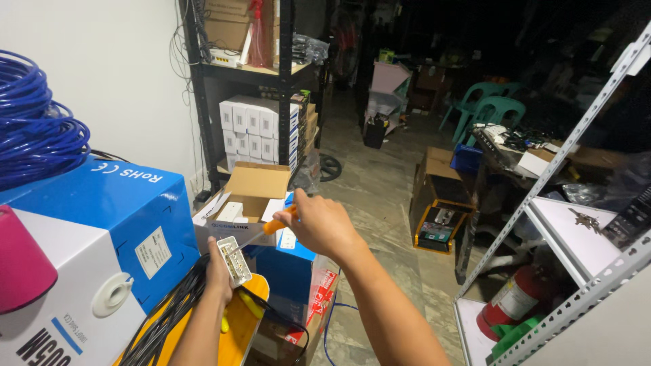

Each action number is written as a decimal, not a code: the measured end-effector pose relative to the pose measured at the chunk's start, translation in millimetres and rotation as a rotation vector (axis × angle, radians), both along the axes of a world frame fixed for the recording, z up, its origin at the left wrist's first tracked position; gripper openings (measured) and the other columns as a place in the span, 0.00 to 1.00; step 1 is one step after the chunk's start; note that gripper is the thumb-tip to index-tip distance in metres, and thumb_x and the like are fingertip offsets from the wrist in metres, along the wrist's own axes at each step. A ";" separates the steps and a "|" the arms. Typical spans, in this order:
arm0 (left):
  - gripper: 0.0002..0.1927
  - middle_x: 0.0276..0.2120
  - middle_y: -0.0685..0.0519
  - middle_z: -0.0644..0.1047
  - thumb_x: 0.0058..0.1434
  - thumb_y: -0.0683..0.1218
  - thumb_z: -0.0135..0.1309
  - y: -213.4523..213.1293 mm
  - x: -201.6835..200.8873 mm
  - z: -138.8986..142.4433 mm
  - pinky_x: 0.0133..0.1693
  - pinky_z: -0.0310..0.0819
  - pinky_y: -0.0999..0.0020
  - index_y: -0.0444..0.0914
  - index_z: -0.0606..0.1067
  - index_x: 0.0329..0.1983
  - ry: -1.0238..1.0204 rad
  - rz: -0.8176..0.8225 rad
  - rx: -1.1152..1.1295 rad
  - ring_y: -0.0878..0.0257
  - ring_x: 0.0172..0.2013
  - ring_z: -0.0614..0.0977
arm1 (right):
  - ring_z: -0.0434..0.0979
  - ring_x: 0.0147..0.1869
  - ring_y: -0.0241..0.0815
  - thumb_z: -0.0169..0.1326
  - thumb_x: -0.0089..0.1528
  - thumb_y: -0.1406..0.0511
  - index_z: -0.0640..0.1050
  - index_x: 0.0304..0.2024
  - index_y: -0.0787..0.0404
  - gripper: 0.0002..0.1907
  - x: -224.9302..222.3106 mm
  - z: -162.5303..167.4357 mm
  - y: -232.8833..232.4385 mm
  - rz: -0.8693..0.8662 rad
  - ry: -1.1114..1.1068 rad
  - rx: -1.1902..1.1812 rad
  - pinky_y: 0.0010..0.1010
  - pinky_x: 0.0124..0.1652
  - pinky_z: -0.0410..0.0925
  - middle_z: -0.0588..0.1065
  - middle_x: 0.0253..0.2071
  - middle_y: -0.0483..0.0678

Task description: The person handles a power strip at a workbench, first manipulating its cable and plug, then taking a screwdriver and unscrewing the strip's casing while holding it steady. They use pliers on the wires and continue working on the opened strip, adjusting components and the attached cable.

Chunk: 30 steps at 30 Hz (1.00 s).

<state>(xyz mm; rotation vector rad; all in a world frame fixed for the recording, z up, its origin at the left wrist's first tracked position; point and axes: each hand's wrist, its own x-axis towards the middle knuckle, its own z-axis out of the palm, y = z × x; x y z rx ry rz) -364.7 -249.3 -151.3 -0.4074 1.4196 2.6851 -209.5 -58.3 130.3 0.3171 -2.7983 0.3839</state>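
Pinching a small, light, rigid white connector block (234, 260) by its edges in the left hand (218, 271) at lower centre, right hand (324, 226) fisted around an orange-handled screwdriver (274, 225).

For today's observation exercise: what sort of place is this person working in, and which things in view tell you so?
Probably a storeroom or workshop for network cabling: a black metal shelf stacked with small white cardboard boxes, a coil of blue cable on a blue-and-white carton, and a red fire extinguisher by slotted grey racking.
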 end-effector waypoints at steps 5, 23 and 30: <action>0.40 0.37 0.50 0.79 0.68 0.76 0.34 3.4 -0.1 3.0 0.36 0.76 0.63 0.38 0.76 0.51 0.021 -0.017 0.019 0.59 0.34 0.80 | 0.81 0.40 0.61 0.54 0.63 0.54 0.69 0.50 0.60 0.21 8.1 5.8 2.7 0.185 -0.005 -0.120 0.50 0.38 0.71 0.80 0.36 0.58; 0.39 0.42 0.53 0.80 0.65 0.76 0.31 5.5 -16.2 6.3 0.44 0.77 0.61 0.43 0.75 0.55 0.101 0.014 0.185 0.59 0.41 0.82 | 0.85 0.34 0.41 0.56 0.65 0.64 0.68 0.49 0.63 0.15 -21.4 -32.4 14.6 0.321 0.130 -0.536 0.32 0.33 0.76 0.81 0.35 0.53; 0.36 0.34 0.50 0.78 0.68 0.75 0.32 5.3 -22.3 8.9 0.35 0.78 0.60 0.41 0.75 0.47 0.107 -0.002 0.203 0.58 0.33 0.81 | 0.83 0.29 0.37 0.55 0.65 0.64 0.68 0.46 0.63 0.13 -20.3 -26.3 16.8 0.298 0.036 -0.574 0.29 0.29 0.74 0.80 0.30 0.52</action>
